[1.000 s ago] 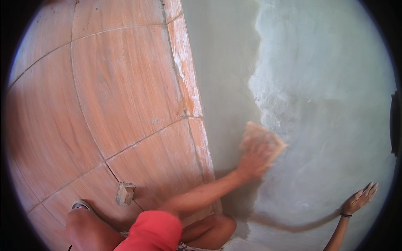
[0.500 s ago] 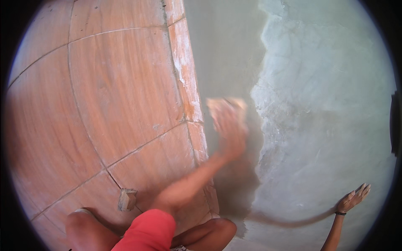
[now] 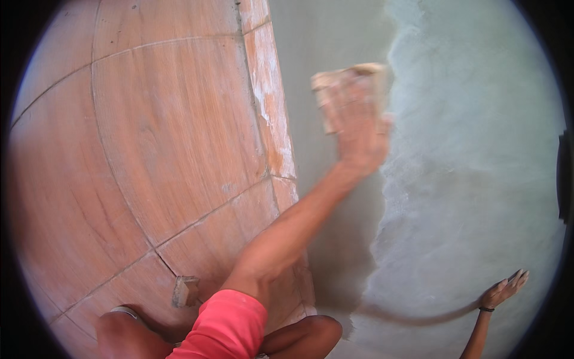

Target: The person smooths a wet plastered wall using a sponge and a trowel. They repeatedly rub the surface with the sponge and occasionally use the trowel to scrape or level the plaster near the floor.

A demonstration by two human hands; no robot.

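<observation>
- Still showing a small brownish block (image 3: pixel 186 291) on the tiled floor (image 3: pixel 173 143), towards its near edge.
- Still leaning right hand (image 3: pixel 501 294), fingers (image 3: pixel 519 281) extended and holding nothing visible, near the grey surface's (image 3: pixel 454 179) lower right corner; losing the forearm (image 3: pixel 475 334) off-frame.
- Swept farther up now with left hand (image 3: pixel 362 128), holding a pale pad (image 3: pixel 327 94) under outstretched fingers, right of the tiled floor's edge; can't make out fingertips for blur.

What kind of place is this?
Probably a room or porch being built or fixed up. There's an orange-brown tiled floor, a grey surface that looks like a plastered wall with a darker strip, and a pale block under the left hand.
</observation>
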